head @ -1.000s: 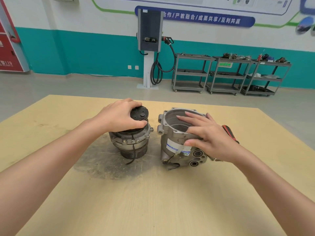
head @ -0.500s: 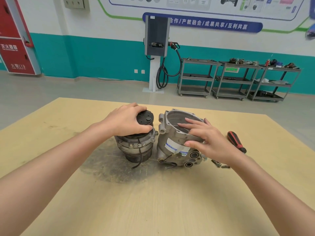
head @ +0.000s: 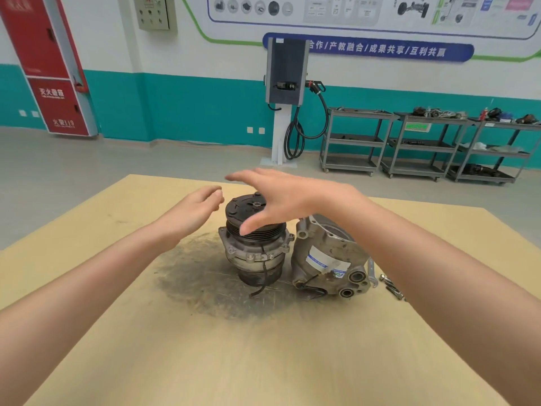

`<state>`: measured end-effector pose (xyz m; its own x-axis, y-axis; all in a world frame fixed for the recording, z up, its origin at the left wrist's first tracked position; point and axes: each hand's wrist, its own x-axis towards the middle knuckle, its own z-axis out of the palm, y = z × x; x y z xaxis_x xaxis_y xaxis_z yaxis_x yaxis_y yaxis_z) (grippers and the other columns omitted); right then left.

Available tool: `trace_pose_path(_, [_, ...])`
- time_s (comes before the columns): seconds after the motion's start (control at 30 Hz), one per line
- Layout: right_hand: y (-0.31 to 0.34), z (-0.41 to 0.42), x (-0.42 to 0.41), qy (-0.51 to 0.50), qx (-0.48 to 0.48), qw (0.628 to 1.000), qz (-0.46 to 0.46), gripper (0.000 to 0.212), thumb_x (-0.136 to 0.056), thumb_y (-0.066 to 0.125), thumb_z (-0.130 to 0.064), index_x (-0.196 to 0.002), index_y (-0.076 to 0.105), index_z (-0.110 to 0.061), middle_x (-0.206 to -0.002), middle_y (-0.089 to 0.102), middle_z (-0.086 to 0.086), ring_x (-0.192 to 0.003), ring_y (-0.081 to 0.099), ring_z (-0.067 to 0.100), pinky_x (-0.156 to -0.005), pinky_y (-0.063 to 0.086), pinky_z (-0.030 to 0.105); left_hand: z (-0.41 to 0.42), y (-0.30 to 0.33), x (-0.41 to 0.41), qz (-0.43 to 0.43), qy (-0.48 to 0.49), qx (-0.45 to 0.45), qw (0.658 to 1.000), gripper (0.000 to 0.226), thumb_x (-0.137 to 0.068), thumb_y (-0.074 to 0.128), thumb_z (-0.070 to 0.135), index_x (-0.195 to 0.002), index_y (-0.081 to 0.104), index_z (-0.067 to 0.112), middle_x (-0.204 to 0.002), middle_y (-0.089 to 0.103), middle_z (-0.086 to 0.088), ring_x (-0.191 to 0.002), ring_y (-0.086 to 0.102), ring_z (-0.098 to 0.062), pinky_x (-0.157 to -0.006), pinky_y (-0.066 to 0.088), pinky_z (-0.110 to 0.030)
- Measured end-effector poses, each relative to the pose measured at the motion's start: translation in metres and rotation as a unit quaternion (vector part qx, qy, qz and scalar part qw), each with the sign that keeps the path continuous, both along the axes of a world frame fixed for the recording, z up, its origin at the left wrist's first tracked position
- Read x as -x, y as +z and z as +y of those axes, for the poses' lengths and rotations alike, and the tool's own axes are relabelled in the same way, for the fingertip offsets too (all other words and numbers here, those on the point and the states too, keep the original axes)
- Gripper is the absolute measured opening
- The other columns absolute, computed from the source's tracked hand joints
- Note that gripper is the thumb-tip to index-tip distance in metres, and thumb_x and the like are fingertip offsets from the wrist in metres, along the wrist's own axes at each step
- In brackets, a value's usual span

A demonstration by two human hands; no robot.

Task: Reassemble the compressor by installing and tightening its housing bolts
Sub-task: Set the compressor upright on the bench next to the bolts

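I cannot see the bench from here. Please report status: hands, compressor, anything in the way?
Left hand open, right hand open, both holding nothing. Pulley half and housing stand apart. Bolts loose on table. Nothing blocking.

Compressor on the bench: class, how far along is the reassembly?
Done: nothing joined; pulley half and housing stand side by side. In hand: nothing; left hand and right hand are open, near the pulley half. Left: mate halves, fit loose bolts.
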<state>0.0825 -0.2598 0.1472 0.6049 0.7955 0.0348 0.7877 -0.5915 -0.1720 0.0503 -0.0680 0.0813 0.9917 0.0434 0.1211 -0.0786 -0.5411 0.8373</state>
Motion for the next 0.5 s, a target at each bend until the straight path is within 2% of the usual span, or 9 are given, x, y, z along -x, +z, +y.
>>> trace_pose_path(0.07, [-0.001, 0.016, -0.013, -0.007, 0.088, 0.996, 0.009, 0.108, -0.07, 0.073, -0.064, -0.152, 0.01, -0.035, -0.157, 0.021, 0.0, -0.145, 0.02, 0.024, -0.115, 0.026, 0.049, 0.001, -0.007, 0.003, 0.008, 0.004, 0.033, 0.999, 0.044, -0.104, 0.031, 0.033, -0.144, 0.037, 0.015, -0.138, 0.05, -0.004, -0.12, 0.047, -0.014, -0.108, 0.034, -0.036])
trace_pose_path(0.13, [-0.006, 0.023, -0.022, -0.011, 0.137, 0.99, 0.023, 0.109, -0.069, 0.074, -0.064, -0.152, 0.008, -0.039, -0.157, 0.02, -0.001, -0.145, 0.02, 0.027, -0.114, 0.027, 0.053, 0.003, -0.015, 0.005, 0.023, 0.008, 0.068, 0.997, 0.042, -0.105, 0.029, 0.03, -0.143, 0.038, 0.014, -0.139, 0.049, -0.005, -0.12, 0.047, -0.014, -0.107, 0.035, -0.036])
trace_pose_path(0.23, [-0.015, 0.023, -0.027, -0.01, 0.119, 0.991, 0.056, 0.095, -0.076, 0.071, -0.059, -0.15, 0.015, -0.04, -0.154, 0.024, 0.0, -0.141, 0.027, 0.028, -0.111, 0.033, 0.05, 0.01, -0.029, 0.007, 0.045, 0.018, 0.1, 0.994, 0.041, -0.105, 0.03, 0.03, -0.142, 0.038, 0.014, -0.139, 0.049, -0.005, -0.124, 0.047, -0.017, -0.106, 0.036, -0.036])
trace_pose_path(0.33, [-0.027, 0.021, -0.026, -0.01, 0.089, 0.996, 0.016, 0.073, -0.087, 0.059, -0.056, -0.147, 0.023, -0.037, -0.146, 0.033, 0.003, -0.134, 0.032, 0.027, -0.105, 0.039, 0.047, 0.016, -0.045, 0.01, 0.056, 0.003, 0.121, 0.991, 0.044, -0.103, 0.034, 0.039, -0.141, 0.039, 0.018, -0.138, 0.05, -0.001, -0.127, 0.047, -0.015, -0.105, 0.038, -0.034])
trace_pose_path(0.43, [-0.034, 0.025, -0.022, -0.018, 0.092, 0.995, -0.036, 0.064, -0.09, 0.048, -0.058, -0.145, 0.026, -0.034, -0.14, 0.039, 0.008, -0.13, 0.035, 0.028, -0.101, 0.041, 0.047, 0.019, -0.06, 0.014, 0.061, -0.043, 0.147, 0.986, 0.068, -0.088, 0.043, 0.059, -0.145, 0.034, 0.022, -0.147, 0.042, 0.005, -0.13, 0.043, -0.006, -0.106, 0.038, -0.032])
trace_pose_path(0.5, [-0.035, 0.028, -0.02, -0.026, 0.103, 0.993, -0.059, 0.061, -0.091, 0.044, -0.059, -0.145, 0.028, -0.033, -0.138, 0.043, 0.01, -0.128, 0.036, 0.029, -0.099, 0.041, 0.049, 0.018, -0.069, 0.017, 0.058, -0.07, 0.129, 0.988, 0.088, -0.078, 0.051, 0.072, -0.148, 0.029, 0.024, -0.151, 0.035, 0.01, -0.134, 0.037, -0.002, -0.112, 0.034, -0.032])
